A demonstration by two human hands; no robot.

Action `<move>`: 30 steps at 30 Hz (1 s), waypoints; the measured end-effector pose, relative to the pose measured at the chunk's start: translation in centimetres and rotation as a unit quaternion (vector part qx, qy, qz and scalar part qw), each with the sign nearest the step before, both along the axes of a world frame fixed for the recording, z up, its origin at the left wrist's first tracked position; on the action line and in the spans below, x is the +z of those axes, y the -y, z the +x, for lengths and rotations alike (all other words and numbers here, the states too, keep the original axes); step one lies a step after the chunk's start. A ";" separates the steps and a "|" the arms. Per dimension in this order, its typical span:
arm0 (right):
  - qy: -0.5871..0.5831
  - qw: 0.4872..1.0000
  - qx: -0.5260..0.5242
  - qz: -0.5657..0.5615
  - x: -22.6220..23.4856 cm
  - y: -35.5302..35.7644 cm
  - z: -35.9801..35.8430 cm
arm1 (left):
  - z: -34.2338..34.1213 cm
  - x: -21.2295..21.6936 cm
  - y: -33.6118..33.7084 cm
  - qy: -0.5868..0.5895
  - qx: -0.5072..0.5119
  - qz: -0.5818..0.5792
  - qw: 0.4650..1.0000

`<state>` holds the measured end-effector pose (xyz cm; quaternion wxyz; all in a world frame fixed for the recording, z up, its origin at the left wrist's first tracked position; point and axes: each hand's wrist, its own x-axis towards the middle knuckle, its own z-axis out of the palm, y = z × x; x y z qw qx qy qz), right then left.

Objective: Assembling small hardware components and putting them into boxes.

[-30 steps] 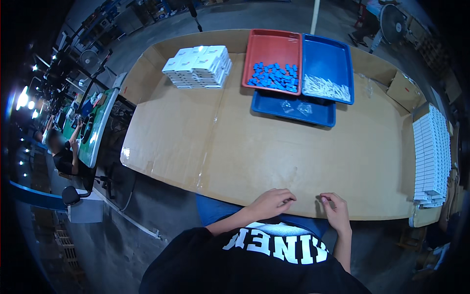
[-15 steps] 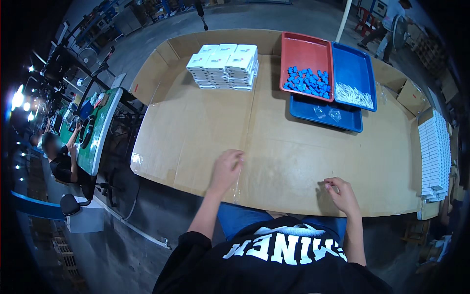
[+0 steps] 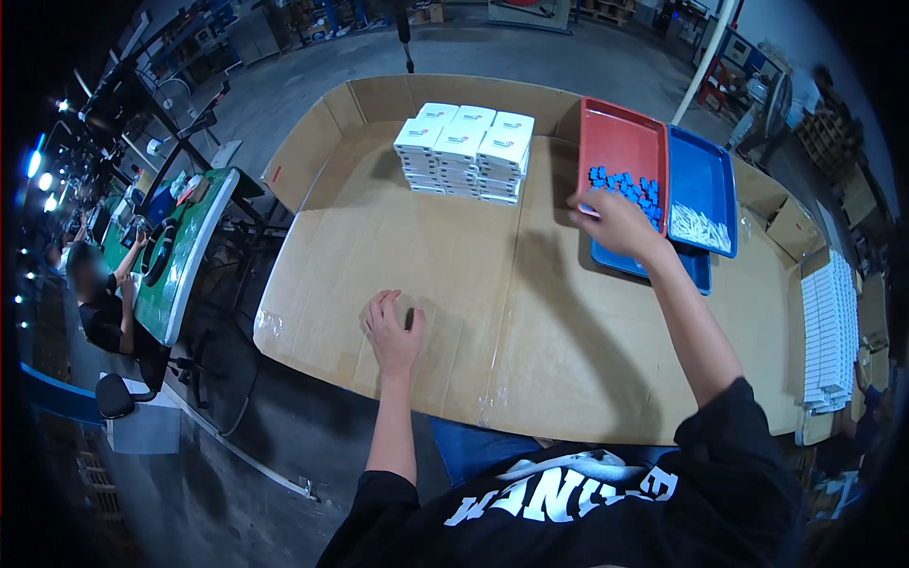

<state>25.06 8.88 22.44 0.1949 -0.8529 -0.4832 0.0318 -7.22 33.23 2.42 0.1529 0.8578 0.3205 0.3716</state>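
While reaching over the red tray (image 3: 620,142), right hand (image 3: 614,222) curled above blue pieces (image 3: 625,185), grasp unclear; left hand (image 3: 393,327) flat, empty on cardboard (image 3: 454,256). Risk: scattering pieces, nudging tray.

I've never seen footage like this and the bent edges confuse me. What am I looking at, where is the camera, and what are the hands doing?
No machine here: a person wears a wide-angle camera on the head, looking down, which bends straight edges. The left hand rests flat on the cardboard-covered table. The right hand reaches to the small blue pieces in the red tray; whether it holds one is unclear. Beside it a blue tray holds white pieces. Stacked white boxes sit behind.
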 end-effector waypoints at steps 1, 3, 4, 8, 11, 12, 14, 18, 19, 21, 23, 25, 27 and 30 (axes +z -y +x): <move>0.018 1.000 0.007 -0.001 0.4 -3.1 0.5 | 0.0 0.0 0.1 -0.016 0.005 0.003 1.000; 0.056 0.998 0.021 0.017 -0.4 -9.0 2.8 | 0.4 -0.1 0.3 -0.032 0.010 0.005 0.999; 0.074 0.996 0.031 0.037 -1.1 -12.2 4.2 | 0.5 0.0 0.3 -0.038 0.012 0.011 0.999; 0.056 0.995 0.082 0.013 -0.8 -23.0 5.2 | 0.4 0.3 0.4 -0.041 0.008 0.003 0.999; 0.067 0.991 0.118 -0.009 -1.7 -29.0 5.1 | 0.4 0.4 0.4 -0.057 0.012 -0.005 0.998; 0.065 0.991 0.121 -0.008 -1.7 -30.1 4.8 | 0.4 0.4 0.4 -0.059 0.014 -0.004 0.998; 0.105 0.987 0.111 -0.057 -1.9 -32.0 4.7 | 0.4 0.5 0.2 -0.063 0.012 0.001 0.998; 0.121 0.982 0.098 -0.104 -2.1 -34.2 4.6 | 0.4 0.8 0.2 -0.061 0.020 0.009 0.998; 0.114 0.983 0.098 -0.102 -2.0 -34.3 4.4 | 0.2 0.7 0.1 -0.063 0.021 0.001 0.998; 0.084 0.985 0.102 -0.107 -2.0 -34.6 5.0 | 0.3 0.8 0.3 -0.064 0.020 -0.005 0.998; 0.055 0.986 0.107 -0.111 -2.2 -34.8 5.0 | 0.2 1.1 0.3 -0.068 0.018 -0.005 0.998; 0.049 0.988 0.103 -0.100 -2.3 -34.8 4.7 | -0.1 0.9 0.4 -0.068 0.023 0.000 0.997; 0.064 0.991 0.098 -0.066 -2.7 -34.3 5.7 | 0.5 0.8 0.6 -0.062 0.015 0.008 0.998; 0.044 0.994 0.096 0.041 -2.6 -33.8 4.8 | 0.4 0.2 0.6 -0.059 0.020 0.005 0.998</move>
